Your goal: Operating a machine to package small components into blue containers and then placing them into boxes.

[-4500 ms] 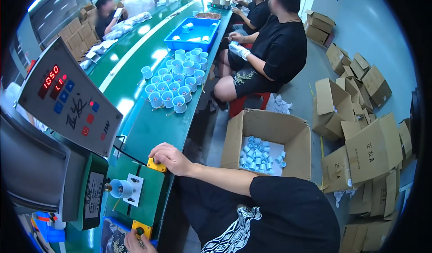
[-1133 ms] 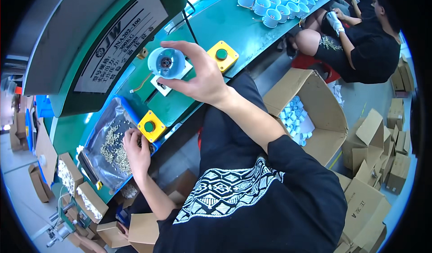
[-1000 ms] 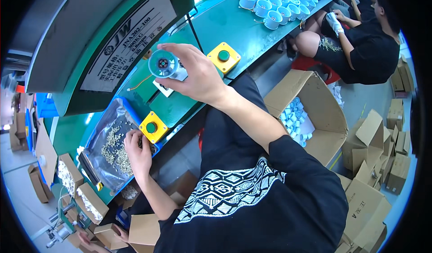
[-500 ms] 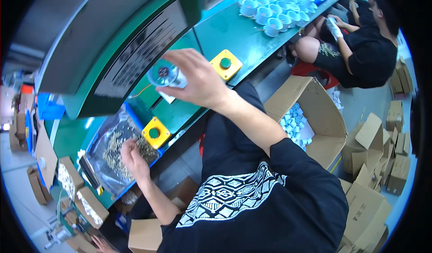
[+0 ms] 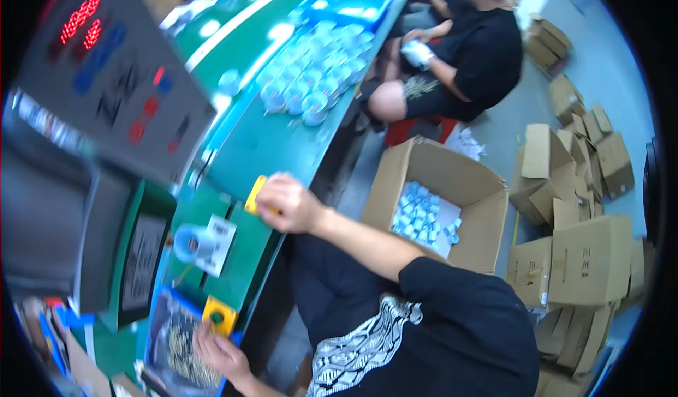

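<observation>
While your right hand (image 5: pixel 286 203) lies palm-down on the yellow button box (image 5: pixel 256 195) at the green table (image 5: pixel 272 139) edge, fingers curled over it, forearm runs back toward 4 o'clock. Left hand (image 5: pixel 217 351) sits at 7 o'clock, just beside the second yellow button box (image 5: pixel 219 315), fingers on the tray of small brass parts (image 5: pixel 180 340); grip unclear from blur. Pale blue cup (image 5: pixel 192 239) sits on the fixture at 9 o'clock of your right hand. Open carton (image 5: pixel 441 210) crowds 3 o'clock; bare table toward 12.
</observation>
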A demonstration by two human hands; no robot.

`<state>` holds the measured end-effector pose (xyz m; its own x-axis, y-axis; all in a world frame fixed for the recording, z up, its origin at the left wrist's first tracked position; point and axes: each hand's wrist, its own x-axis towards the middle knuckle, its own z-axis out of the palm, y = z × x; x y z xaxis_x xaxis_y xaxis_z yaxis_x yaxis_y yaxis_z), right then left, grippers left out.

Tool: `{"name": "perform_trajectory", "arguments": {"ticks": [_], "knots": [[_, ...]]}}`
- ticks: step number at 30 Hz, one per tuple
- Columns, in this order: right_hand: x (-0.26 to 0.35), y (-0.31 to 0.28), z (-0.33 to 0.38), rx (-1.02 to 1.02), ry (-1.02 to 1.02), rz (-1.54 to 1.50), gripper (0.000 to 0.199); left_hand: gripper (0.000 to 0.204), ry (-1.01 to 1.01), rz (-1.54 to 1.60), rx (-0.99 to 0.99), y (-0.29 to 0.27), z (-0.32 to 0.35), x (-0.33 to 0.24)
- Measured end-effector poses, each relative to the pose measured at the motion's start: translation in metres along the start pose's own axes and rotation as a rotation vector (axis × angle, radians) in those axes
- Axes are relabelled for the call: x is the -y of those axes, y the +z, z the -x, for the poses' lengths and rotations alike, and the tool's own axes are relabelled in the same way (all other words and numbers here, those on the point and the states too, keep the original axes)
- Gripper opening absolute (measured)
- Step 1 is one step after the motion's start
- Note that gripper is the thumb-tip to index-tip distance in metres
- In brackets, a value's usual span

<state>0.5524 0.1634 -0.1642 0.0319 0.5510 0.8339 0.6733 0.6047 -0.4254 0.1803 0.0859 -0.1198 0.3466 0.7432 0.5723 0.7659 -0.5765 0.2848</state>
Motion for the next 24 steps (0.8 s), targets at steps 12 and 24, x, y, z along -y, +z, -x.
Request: {"name": "perform_trajectory", "arguments": {"ticks": [12,24], "knots": [[-0.007,0.017,0.009,-0.029,0.088,-0.125,0.028,0.026,-0.006,-0.150,0.182,0.000,-0.013,-0.010],[-0.003,0.023,0.011,-0.116,0.291,-0.158,0.026,0.014,-0.534,0.294,-0.103,0.009,0.027,0.035]]}}
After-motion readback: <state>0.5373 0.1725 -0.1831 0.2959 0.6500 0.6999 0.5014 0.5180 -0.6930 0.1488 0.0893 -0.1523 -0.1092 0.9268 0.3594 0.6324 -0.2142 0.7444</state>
